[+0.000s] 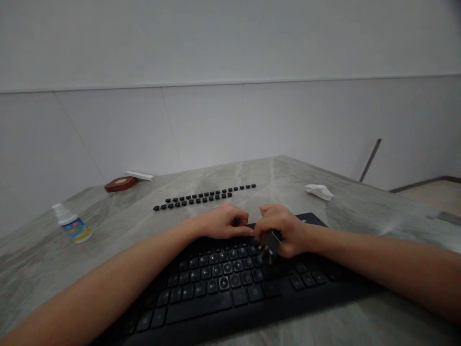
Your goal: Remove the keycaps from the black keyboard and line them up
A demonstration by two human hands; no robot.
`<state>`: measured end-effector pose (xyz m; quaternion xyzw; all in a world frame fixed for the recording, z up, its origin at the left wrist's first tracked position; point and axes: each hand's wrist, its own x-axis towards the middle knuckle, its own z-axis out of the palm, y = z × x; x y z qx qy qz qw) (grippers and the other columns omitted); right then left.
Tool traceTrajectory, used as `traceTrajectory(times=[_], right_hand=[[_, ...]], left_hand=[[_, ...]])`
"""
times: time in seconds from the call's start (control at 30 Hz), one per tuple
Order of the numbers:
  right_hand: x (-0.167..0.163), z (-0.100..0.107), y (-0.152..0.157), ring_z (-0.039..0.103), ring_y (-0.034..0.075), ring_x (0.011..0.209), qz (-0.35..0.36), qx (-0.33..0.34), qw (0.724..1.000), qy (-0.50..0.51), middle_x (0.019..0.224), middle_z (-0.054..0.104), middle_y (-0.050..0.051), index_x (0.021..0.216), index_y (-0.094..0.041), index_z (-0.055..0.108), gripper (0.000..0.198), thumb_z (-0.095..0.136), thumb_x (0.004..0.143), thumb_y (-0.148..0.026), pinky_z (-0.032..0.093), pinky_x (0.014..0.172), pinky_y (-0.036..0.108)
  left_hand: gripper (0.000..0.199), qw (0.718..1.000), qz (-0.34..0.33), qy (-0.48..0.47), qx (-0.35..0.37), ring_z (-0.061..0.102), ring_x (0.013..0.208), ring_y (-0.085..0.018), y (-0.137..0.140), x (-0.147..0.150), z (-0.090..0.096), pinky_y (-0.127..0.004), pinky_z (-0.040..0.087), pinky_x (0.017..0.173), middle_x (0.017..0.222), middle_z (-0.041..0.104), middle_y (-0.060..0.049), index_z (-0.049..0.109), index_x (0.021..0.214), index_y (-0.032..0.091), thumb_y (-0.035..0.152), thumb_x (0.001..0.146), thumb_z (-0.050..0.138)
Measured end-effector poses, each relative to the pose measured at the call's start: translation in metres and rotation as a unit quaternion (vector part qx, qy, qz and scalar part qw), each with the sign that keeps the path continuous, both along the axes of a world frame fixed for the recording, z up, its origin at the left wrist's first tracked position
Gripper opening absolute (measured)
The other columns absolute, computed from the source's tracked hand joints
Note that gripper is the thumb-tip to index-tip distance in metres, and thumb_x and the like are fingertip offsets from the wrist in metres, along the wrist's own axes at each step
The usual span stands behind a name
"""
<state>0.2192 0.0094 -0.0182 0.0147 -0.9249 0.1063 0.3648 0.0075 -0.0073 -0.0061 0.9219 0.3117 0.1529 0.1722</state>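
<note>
A black keyboard lies in front of me, with part of its key area showing exposed square sockets without keycaps. My left hand is over the keyboard's back edge, fingers curled and thumb reaching to my right fingertips; whatever it pinches, if anything, is too small to make out. My right hand is closed around a small dark tool, whose blurred lower end points down at the keys on the right of the letter area. Beyond the keyboard, removed black keycaps stand in two rows on the table.
The grey marbled table meets a white wall. A white spray bottle with a colourful label stands at the left. Farther back are a reddish-brown wooden box and a white strip. A crumpled white tissue lies at the right.
</note>
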Motion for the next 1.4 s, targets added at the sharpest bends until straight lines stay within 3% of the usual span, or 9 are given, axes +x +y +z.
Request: traceTrajectory(times=[0.2,0.3,0.37,0.57,0.87,1.17,1.4], right_hand=[[-0.002,0.001,-0.002,0.045,0.01,0.04,0.024,0.058,0.998,0.027,0.044,0.052,-0.005,0.065,-0.019,0.057,0.01,0.047,0.067,-0.016,0.032,0.053,0.028],[-0.002,0.001,-0.001,0.045,0.011,0.04,0.016,0.083,0.996,0.035,0.043,0.05,-0.006,0.068,-0.019,0.058,0.01,0.048,0.068,-0.017,0.031,0.052,0.029],[-0.003,0.001,-0.001,0.045,0.011,0.039,0.014,0.102,0.994,0.038,0.045,0.051,-0.005,0.07,-0.02,0.058,0.01,0.048,0.069,-0.017,0.029,0.051,0.029],[-0.003,0.003,-0.003,0.043,0.011,0.039,0.012,0.156,0.987,0.043,0.045,0.051,-0.006,0.07,-0.021,0.054,0.008,0.046,0.07,-0.019,0.024,0.05,0.031],[-0.002,0.002,-0.003,0.041,0.012,0.039,0.011,0.191,0.981,0.029,0.045,0.047,-0.006,0.067,-0.021,0.051,0.009,0.043,0.071,-0.021,0.021,0.049,0.032],[-0.002,0.001,-0.001,0.037,0.011,0.038,0.033,0.214,0.976,0.018,0.045,0.044,-0.005,0.064,-0.021,0.049,0.019,0.039,0.078,-0.027,0.021,0.048,0.033],[-0.002,0.004,-0.003,0.033,0.012,0.038,0.036,0.238,0.971,0.015,0.046,0.042,-0.004,0.061,-0.02,0.049,0.033,0.035,0.089,-0.032,0.019,0.047,0.034]], left_hand=[[0.009,0.989,-0.074,-0.119,-0.038,0.057,0.094,-0.016,-0.005,0.002,0.005,-0.03,0.046,0.086,0.104,0.06,-0.006,0.069,0.079,0.017,0.025,0.08,0.072],[0.004,0.986,-0.097,-0.132,-0.027,0.058,0.088,-0.014,-0.004,0.003,0.004,-0.03,0.048,0.084,0.11,0.061,-0.006,0.074,0.081,0.02,0.021,0.078,0.075],[0.004,0.985,-0.119,-0.123,-0.001,0.058,0.084,-0.013,-0.003,0.002,0.003,-0.029,0.049,0.081,0.112,0.063,-0.007,0.076,0.083,0.02,0.02,0.079,0.074],[0.01,0.978,-0.171,-0.042,0.115,0.06,0.094,-0.02,-0.005,0.002,0.01,-0.034,0.049,0.089,0.105,0.069,-0.009,0.076,0.088,0.02,0.023,0.087,0.066],[0.018,0.974,-0.2,-0.023,0.102,0.066,0.098,-0.02,-0.006,0.007,0.013,-0.036,0.052,0.096,0.093,0.074,-0.007,0.074,0.083,0.021,0.019,0.09,0.057],[0.024,0.966,-0.237,-0.033,0.099,0.067,0.106,-0.02,-0.009,0.009,0.011,-0.03,0.053,0.099,0.096,0.075,-0.012,0.071,0.083,0.014,0.01,0.089,0.048],[0.023,0.972,-0.212,-0.03,0.099,0.069,0.101,-0.019,-0.012,0.009,0.01,-0.03,0.058,0.091,0.097,0.075,-0.011,0.071,0.081,0.017,0.01,0.088,0.05]])
